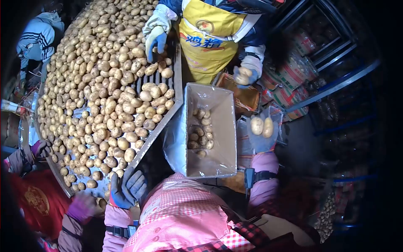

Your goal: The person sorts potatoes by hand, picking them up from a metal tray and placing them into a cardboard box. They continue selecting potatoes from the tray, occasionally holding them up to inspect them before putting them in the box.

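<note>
My left hand point(128, 188), in a blue-grey glove, is at the near edge of the potato-covered sorting table point(161, 126). Its thumb and fingers stand apart, with nothing visible between them. Over on the right, my gloved right hand point(263, 142) holds two potatoes point(257, 125) side by side. Between my hands stands a cardboard box point(212, 161) with a clear plastic liner, and several potatoes point(200, 135) lie on its bottom. My right hand is outside the box, beyond its right wall.
Opposite me, a person in a yellow apron point(210, 42) has one gloved hand point(157, 40) over the potatoes and another point(247, 73) holding potatoes by an open carton point(239, 94). People work at left, one in red point(40, 201). Packed bags point(294, 71) and a metal rail point(331, 86) stand right.
</note>
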Motion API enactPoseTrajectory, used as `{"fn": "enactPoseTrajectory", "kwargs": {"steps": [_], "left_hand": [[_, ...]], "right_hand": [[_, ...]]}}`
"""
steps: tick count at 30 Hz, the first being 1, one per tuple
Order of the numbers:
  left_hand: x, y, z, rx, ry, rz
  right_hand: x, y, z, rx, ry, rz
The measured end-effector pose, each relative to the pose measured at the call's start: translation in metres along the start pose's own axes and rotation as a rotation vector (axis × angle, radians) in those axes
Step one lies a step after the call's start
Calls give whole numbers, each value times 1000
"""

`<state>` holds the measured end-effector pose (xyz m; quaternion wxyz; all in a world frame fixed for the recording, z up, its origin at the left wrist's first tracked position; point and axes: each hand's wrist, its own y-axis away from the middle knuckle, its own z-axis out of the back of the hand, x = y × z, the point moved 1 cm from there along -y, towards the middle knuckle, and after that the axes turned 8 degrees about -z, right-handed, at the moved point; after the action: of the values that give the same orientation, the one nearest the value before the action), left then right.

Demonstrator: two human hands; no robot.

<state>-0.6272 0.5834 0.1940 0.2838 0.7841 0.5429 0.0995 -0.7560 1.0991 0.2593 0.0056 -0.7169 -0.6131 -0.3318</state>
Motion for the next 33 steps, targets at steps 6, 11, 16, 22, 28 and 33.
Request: {"fn": "enactPoseTrajectory", "kwargs": {"steps": [6,11,16,22,28,33], "left_hand": [[-2,0,9,-10,-66,20],[-6,-5,7,78,-8,36],[-11,8,28,21,55,-36],[-10,26,37,-11,77,-152],[-9,64,58,-79,183,-338],[-3,90,63,-180,198,-465]], "right_hand": [[49,-97,-11,-238,27,191],[73,-179,107,159,-345,-300],[-44,-141,28,-154,293,-200],[-184,-103,-50,402,966,-417],[-328,-93,-120,854,1508,55],[-394,-105,-164,911,2263,509]]}}
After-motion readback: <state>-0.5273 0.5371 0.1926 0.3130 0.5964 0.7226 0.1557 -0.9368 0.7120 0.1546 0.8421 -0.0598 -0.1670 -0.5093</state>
